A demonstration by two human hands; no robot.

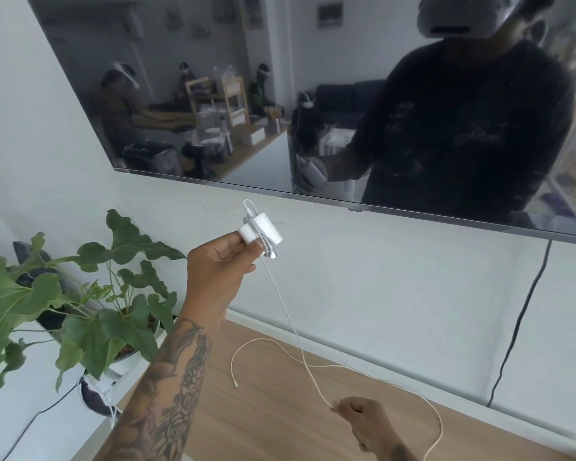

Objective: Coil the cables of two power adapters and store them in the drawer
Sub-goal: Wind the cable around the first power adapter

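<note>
My left hand is raised in front of the wall and grips a white power adapter with a few turns of its white cable wound around the body. The rest of the white cable hangs down taut from the adapter to my right hand, whose fingers pinch it low over the wooden top. Beyond that pinch the cable loops loosely across the wood, and its plug end lies near the middle. No second adapter and no drawer show in this view.
A wooden cabinet top runs below my hands. A leafy potted plant stands at the left. A wall-mounted dark TV screen fills the upper view, with a black cord hanging at the right.
</note>
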